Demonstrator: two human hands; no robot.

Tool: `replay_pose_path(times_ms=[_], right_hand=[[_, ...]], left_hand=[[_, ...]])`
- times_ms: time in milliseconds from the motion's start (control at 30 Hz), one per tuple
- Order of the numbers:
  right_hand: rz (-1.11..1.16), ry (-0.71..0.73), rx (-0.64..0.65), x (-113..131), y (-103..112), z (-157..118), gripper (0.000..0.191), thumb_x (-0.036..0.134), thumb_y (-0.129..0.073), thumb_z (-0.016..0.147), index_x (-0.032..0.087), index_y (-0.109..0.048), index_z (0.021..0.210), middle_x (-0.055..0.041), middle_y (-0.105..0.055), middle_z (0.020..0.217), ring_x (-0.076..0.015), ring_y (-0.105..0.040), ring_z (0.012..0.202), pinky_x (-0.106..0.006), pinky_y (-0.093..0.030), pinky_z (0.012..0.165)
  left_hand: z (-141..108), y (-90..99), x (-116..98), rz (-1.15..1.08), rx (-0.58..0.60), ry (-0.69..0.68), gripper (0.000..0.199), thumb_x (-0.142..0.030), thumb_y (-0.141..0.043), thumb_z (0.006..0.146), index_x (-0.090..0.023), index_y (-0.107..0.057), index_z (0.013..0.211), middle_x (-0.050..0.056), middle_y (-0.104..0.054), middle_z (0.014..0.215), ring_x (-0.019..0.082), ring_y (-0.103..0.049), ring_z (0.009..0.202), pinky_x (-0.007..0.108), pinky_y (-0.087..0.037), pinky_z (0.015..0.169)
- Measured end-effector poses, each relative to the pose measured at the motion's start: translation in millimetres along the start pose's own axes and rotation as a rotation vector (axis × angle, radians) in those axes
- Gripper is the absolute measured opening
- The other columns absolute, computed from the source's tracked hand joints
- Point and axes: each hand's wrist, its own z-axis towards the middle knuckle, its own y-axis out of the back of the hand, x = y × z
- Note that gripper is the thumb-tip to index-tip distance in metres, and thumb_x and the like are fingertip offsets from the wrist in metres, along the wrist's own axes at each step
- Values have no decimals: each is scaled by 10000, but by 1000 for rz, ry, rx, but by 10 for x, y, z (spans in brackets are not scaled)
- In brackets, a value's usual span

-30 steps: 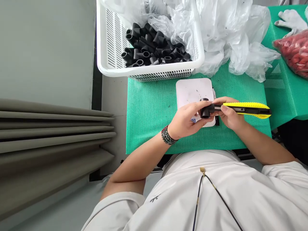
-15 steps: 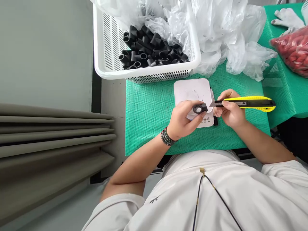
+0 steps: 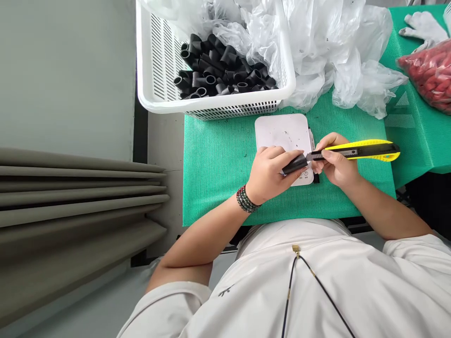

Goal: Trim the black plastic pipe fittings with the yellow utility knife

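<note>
My left hand [image 3: 270, 174], with a beaded bracelet at the wrist, grips a black tubular fitting [image 3: 295, 165] between thumb and fingers. In my right hand [image 3: 335, 162] is a yellow and black utility knife [image 3: 369, 150], its blade pointing left. The blade tip is at the right end of the fitting; whether it touches is hard to tell. Both hands are over the lower part of a small white scale [image 3: 282, 131], which has dark specks on its top and is partly hidden by my left hand.
A white basket [image 3: 214, 102] of black fittings [image 3: 211, 70] stands behind the scale. Clear plastic bags [image 3: 327, 51] lie in and beside it. At the right are a white glove [image 3: 424, 27] and a bag of red parts [image 3: 431, 77] on green cloth [image 3: 218, 178].
The fitting has been turned in my left hand, so its side shows instead of its round opening. My right hand and the knife have shifted slightly left, bringing the blade to the fitting.
</note>
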Motion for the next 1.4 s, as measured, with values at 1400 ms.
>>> replay_pose_path(times_ms=[1400], right_hand=[[-132,-91,151,2,28,-65,336,498,-876,867,197,-826,1007,-11,-774,666,-165,-716,525,-269,-612,490]], left_hand=[[27,114,-32,-213,137,-117,540,-619,-485,1118,-181,-569,1422,120,-811,1138,224,-782,943,327,-582,835]])
